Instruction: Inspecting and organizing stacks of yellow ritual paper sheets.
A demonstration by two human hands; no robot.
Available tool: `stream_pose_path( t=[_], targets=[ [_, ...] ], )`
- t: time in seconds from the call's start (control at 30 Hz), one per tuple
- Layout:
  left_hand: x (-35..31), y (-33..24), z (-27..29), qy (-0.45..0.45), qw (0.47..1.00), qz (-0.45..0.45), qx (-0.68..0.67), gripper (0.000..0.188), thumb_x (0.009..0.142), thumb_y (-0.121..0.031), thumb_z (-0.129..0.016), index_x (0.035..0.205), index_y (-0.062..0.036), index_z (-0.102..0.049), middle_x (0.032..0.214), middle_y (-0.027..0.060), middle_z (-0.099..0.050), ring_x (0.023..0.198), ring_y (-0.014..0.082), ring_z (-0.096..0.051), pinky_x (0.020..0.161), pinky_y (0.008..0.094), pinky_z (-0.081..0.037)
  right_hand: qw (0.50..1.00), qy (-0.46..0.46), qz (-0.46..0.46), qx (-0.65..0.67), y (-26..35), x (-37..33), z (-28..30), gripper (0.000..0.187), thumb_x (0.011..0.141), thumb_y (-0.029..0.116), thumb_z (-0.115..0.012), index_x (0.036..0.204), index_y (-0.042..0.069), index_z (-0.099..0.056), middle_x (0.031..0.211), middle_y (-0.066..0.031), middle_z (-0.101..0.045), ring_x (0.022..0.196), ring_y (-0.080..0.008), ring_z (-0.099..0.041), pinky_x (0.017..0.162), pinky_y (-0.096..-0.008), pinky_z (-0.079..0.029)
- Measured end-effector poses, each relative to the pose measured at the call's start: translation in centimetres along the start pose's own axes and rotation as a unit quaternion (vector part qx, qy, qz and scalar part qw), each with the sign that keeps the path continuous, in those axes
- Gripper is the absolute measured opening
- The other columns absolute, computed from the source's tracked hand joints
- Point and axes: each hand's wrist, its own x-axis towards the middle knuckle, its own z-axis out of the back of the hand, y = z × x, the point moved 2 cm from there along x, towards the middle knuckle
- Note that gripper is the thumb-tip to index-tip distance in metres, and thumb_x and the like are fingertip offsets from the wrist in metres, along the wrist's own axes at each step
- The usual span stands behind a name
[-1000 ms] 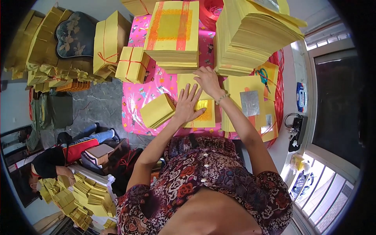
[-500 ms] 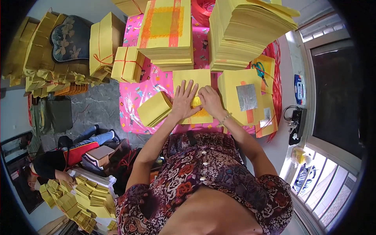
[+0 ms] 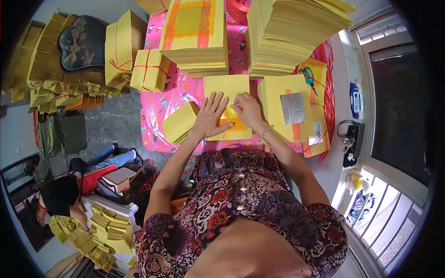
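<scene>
A yellow paper sheet (image 3: 226, 84) lies in front of me, with a gold foil patch (image 3: 230, 113) and an orange-printed band at its middle. My left hand (image 3: 209, 118) lies flat on the sheet's left side, fingers spread and thumb stretched across the lower part of the foil. My right hand (image 3: 249, 111) is closed, its fingers curled down at the upper right of the foil; anything pinched under them is hidden. Left of the sheet sits a small pile of yellow paper (image 3: 178, 123). To its right is a yellow paper stack (image 3: 272, 95) topped by a silver foil square (image 3: 293, 109).
Tall yellow paper stacks (image 3: 282, 46) and a bundle tied with red string (image 3: 149, 72) stand on the pink tablecloth (image 3: 150, 104). Teal-handled scissors (image 3: 308, 76) lie at the right by red plastic strands (image 3: 328, 92). At lower left, a person (image 3: 60, 192) handles yellow paper packets.
My left hand has slid slightly left, showing more of the gold foil between the hands. My right hand stays curled at about the same spot on the sheet. The whole view shifted slightly.
</scene>
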Motion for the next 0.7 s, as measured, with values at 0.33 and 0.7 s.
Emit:
stream_pose_path(
  t=[0.33, 0.7],
  targets=[
    [0.0, 0.4, -0.5, 0.030, 1.000, 0.005, -0.002, 0.100, 0.086, -0.073, -0.053, 0.158, -0.0089, -0.025, 0.164, 0.0212, -0.017, 0.152, 0.0422, -0.012, 0.121, 0.0568, -0.014, 0.996, -0.006, -0.008, -0.090, 0.1, -0.1, -1.2, 0.020, 0.083, 0.018, -0.074, 0.088, 0.008, -0.057, 0.089, -0.0081, -0.056, 0.093, -0.0287, -0.059, 0.078, -0.0430, -0.047],
    [0.4, 1.2, 2.3, -0.058, 0.959, 0.047, -0.273, 0.064, 0.092, -0.036, -0.063, 0.147, -0.0079, -0.046, 0.153, 0.0218, -0.041, 0.146, 0.0401, -0.030, 0.119, 0.0488, -0.026, 0.990, 0.005, 0.078, -0.120, 0.1, 0.1, 0.5, 0.031, 0.080, 0.021, -0.075, 0.105, 0.009, -0.062, 0.097, -0.0084, -0.058, 0.095, -0.0275, -0.060, 0.078, -0.0415, -0.049]
  ],
)
